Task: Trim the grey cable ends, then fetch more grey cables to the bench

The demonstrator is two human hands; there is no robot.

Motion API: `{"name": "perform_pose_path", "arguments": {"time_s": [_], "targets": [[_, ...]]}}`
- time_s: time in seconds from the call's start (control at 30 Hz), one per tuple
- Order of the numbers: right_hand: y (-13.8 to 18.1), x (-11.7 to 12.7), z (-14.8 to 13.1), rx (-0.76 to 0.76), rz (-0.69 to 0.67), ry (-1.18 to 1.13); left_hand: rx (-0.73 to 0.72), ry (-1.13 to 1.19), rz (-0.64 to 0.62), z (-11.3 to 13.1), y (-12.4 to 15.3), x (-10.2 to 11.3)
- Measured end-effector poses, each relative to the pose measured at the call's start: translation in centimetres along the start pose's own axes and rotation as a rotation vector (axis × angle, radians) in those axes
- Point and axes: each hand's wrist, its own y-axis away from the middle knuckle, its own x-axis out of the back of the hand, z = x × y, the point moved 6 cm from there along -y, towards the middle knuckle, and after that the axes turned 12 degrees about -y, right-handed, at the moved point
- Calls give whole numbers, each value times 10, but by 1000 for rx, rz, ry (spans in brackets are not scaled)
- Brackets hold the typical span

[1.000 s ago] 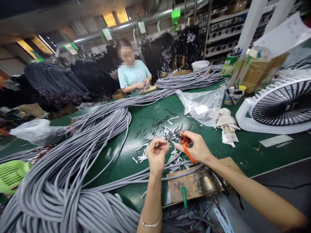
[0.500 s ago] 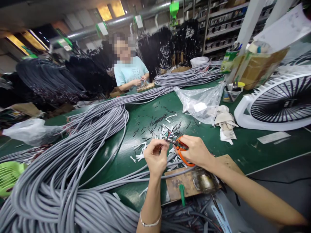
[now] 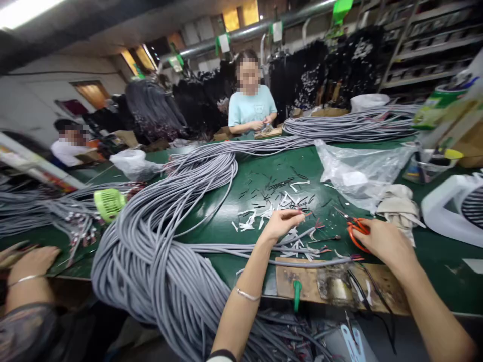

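My left hand (image 3: 282, 224) is above the scrap pile, thumb and fingers pinched on a thin red wire (image 3: 309, 214) whose end pokes out past the fingertips. My right hand (image 3: 388, 246) grips orange-handled scissors (image 3: 357, 234), their blades pointing up and left, apart from the left hand. Between the hands lie grey cables (image 3: 260, 248) with stripped ends of coloured wires (image 3: 323, 250). White strips (image 3: 249, 221) and short black pieces (image 3: 277, 185) are scattered on the green table (image 3: 211, 213) beyond my left hand.
A big bundle of grey cables (image 3: 158, 241) hangs over the table edge at left. A wooden board (image 3: 385, 281) with a metal piece lies in front. Right are a plastic bag (image 3: 350, 173), cloth (image 3: 398, 206) and white fan (image 3: 445, 206). Other people sit opposite and at left.
The scissors in my right hand have moved right, away from my left hand. The view has swung left, bringing another person's arm and the green fan fully into sight.
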Motion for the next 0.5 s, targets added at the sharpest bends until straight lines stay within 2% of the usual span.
{"name": "perform_pose_path", "arguments": {"time_s": [0.07, 0.17, 0.2, 0.3, 0.4, 0.5], "targets": [[4, -3, 15, 60, 36, 80, 29, -332, 151, -5, -12, 30], [17, -2, 5, 239, 143, 13, 184, -538, 336, -19, -16, 94], [21, -4, -3, 294, 131, -60, 253, -602, 381, -26, -14, 116], [22, -13, -33, 396, -18, -236, 467, -774, 499, -50, 2, 168], [14, -19, -51, 428, -130, -240, 589, -876, 510, -64, 18, 191], [4, -16, -47, 384, -139, -219, 530, -917, 433, -58, 18, 187]]}}
